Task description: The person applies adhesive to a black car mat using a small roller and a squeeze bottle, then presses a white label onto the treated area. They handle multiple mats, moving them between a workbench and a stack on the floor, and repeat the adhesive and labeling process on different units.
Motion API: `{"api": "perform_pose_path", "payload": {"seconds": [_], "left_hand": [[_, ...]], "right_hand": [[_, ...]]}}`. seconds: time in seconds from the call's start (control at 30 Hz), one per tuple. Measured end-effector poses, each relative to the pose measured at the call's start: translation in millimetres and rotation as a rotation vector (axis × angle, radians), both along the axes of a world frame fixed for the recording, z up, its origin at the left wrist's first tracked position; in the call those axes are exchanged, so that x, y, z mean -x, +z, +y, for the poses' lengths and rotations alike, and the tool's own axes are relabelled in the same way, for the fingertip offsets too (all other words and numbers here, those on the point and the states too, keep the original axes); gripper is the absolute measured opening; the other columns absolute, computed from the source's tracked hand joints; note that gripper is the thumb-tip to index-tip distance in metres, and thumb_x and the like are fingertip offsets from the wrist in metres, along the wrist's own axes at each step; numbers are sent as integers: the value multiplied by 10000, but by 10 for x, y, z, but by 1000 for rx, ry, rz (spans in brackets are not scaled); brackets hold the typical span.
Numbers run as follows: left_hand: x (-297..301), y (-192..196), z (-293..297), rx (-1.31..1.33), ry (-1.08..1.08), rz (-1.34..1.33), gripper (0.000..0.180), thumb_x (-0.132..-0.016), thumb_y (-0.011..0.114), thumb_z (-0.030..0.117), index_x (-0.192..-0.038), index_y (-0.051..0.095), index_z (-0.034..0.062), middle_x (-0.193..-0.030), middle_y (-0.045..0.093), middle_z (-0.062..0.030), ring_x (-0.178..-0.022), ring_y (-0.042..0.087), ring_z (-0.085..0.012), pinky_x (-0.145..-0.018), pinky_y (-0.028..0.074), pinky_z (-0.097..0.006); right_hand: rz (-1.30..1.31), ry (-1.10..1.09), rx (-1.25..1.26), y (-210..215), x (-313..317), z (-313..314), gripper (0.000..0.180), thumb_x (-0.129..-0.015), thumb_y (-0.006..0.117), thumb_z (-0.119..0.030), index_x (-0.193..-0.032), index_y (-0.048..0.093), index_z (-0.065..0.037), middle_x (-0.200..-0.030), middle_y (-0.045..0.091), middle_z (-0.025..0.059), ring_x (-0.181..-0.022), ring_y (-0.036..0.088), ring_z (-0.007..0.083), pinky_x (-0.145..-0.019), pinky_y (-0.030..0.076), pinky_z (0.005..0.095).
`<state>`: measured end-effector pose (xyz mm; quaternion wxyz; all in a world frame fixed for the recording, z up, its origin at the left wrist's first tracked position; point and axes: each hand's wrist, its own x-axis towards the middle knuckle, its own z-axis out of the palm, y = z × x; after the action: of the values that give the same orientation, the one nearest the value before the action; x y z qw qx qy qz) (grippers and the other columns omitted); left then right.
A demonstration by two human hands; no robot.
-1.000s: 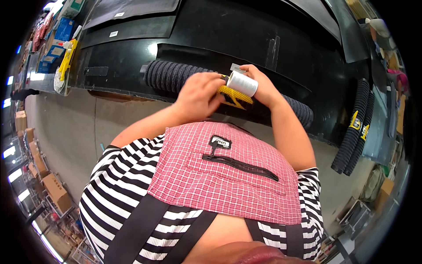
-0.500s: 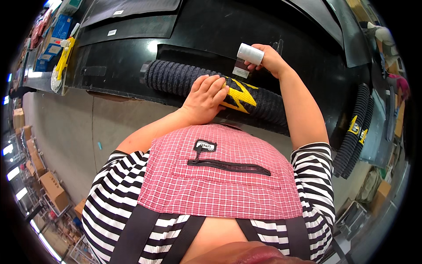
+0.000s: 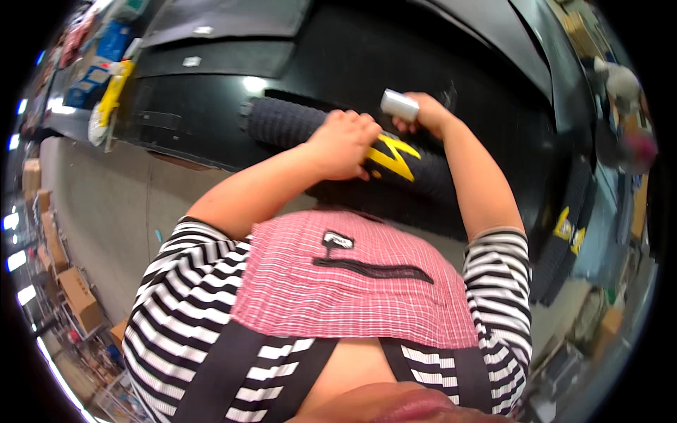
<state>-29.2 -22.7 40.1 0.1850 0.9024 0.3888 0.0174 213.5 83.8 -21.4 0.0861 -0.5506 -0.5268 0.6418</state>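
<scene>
A dark ribbed mat, rolled into a long tube with a yellow zigzag mark, lies along the near edge of the black table. My left hand is curled over the top of this roll, just left of the yellow mark, fingers bent over its far side. Beyond the roll, my right hand grips a short whitish roll of what looks like film or tape, held a little above the table. Its right fingertips are partly hidden behind the roll. The picture is slightly blurred by motion.
Flat black sheets with small white labels lie at the far left of the table. A yellow tool stands by the left edge. Two more dark rolls with yellow marks lean at the right. Cardboard boxes stand at the lower left.
My left hand has moved farther over the mat roll, its forearm stretched more forward. My right hand still holds the whitish roll. A card seen beside it before no longer shows. The view has shifted slightly.
</scene>
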Motion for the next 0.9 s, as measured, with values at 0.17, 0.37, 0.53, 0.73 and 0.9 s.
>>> {"api": "perform_pose_path", "payload": {"seconds": [0.17, 0.37, 0.53, 0.73, 0.9], "left_hand": [[-56, 43, 549, 278, 2, 75, 783, -642, 928, 452, -1227, 589, 56, -1235, 635, -155, -1189, 593, -358, -977, 484, -455], [-118, 115, 824, 476, 4, 73, 851, -650, 940, 440, -1311, 590, 33, -1247, 672, -183, -1190, 636, -361, -989, 510, -431], [-157, -3, 1015, 542, -54, 64, 811, -650, 949, 435, -1261, 629, 7, -1206, 686, -196, -1164, 641, -361, -972, 509, -423], [-231, -309, 1276, 585, -153, 108, 808, -666, 916, 543, -1212, 683, -7, -1164, 711, -197, -1128, 656, -349, -951, 507, -420], [-186, -516, 1588, 543, -153, 67, 679, -733, 843, 593, -1130, 764, 47, -1107, 746, -166, -1068, 685, -311, -895, 518, -412]], "right_hand": [[54, 36, 62, 79, 39, 16, 230, -1000, 537, -226, -1054, 726, -107, -898, 756, 47, -761, 706, 142, -633, 513, 266], [482, -276, -125, 477, -15, -225, 166, -977, 609, -116, -1053, 745, -57, -975, 753, 70, -848, 710, 150, -808, 552, 293], [232, -191, -446, 598, 71, -777, 156, -875, 692, -64, -1003, 774, -31, -992, 756, 70, -862, 714, 170, -785, 548, 296], [-116, -172, -1244, 401, 483, -1394, 235, -829, 777, -135, -1043, 779, -40, -1149, 732, 165, -1117, 688, 361, -1027, 506, 443], [-209, -202, -1220, 227, 423, -1028, 251, -869, 708, -159, -1087, 758, -44, -1110, 744, 182, -1048, 699, 366, -948, 535, 424]]}}
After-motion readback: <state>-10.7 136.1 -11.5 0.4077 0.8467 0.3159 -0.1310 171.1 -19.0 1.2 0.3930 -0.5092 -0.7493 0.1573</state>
